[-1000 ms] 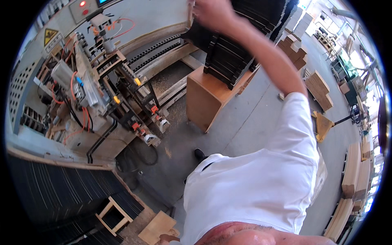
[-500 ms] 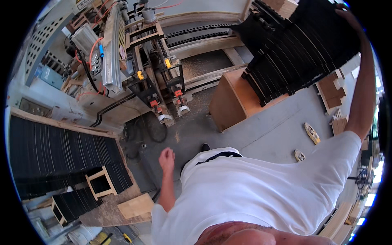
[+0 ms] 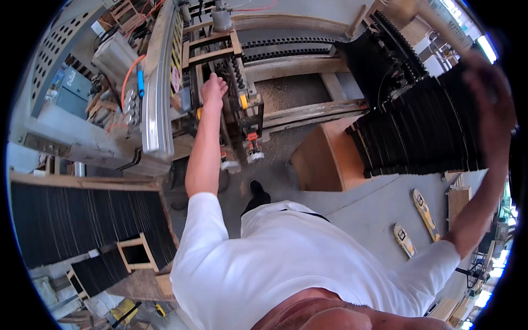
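Observation:
My left hand [image 3: 214, 89] is stretched over the rails of a clamping machine [image 3: 242, 82]. Its fingers are slightly bent and apart, and I see nothing in them. Just beyond them a small rectangular wooden frame [image 3: 237, 43] with black crosspieces lies across the machine. On the right, my raised right hand [image 3: 489, 91] is smeared by motion at the outer end of a long row of stacked black panels [image 3: 418, 126]. Whether it grips any panel cannot be made out. The row rests on a brown wooden box [image 3: 316, 159].
A second row of black panels [image 3: 82, 214] stands at the left, with a light wooden frame [image 3: 144, 250] against it. A metal beam [image 3: 157, 110] runs beside the machine. Two yellow-and-white long objects [image 3: 423, 212] lie on the floor at right. Sawdust covers part of the floor.
My left hand has gone from beside my body forward over the machine. My right hand has come lower and nearer along the black panels. The view has shifted a little.

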`<state>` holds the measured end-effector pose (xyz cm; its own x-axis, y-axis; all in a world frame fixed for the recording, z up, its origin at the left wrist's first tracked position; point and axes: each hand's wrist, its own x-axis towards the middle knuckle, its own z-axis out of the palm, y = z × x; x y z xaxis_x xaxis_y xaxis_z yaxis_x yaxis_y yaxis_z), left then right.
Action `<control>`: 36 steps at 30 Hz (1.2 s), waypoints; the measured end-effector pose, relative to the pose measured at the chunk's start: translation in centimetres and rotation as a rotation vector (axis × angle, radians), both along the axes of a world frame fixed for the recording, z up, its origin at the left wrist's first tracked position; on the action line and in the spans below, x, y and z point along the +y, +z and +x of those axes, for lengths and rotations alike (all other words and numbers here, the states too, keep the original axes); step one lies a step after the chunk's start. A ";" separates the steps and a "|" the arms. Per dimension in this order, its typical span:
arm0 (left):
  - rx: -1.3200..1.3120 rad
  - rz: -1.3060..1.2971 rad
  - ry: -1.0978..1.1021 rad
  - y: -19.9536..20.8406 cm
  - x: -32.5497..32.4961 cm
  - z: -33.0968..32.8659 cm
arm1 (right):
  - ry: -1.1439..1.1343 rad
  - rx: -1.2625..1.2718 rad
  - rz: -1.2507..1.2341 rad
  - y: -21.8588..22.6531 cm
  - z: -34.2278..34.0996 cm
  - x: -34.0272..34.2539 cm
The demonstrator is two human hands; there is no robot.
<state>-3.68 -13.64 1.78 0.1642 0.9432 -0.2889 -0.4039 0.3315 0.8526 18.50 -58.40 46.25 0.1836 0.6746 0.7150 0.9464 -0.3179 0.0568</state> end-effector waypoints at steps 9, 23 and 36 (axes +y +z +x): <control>-0.313 -0.159 0.186 -2.7 15.7 3.1 | 0.558 0.282 -0.286 -17.4 -4.4 15.9; -0.589 0.086 -0.139 -4.4 2.5 -2.0 | 0.934 0.430 -0.382 -36.5 -8.3 43.5; -0.380 -0.070 0.239 -1.7 -4.6 -1.3 | 1.027 0.333 -0.449 -39.4 -7.4 51.6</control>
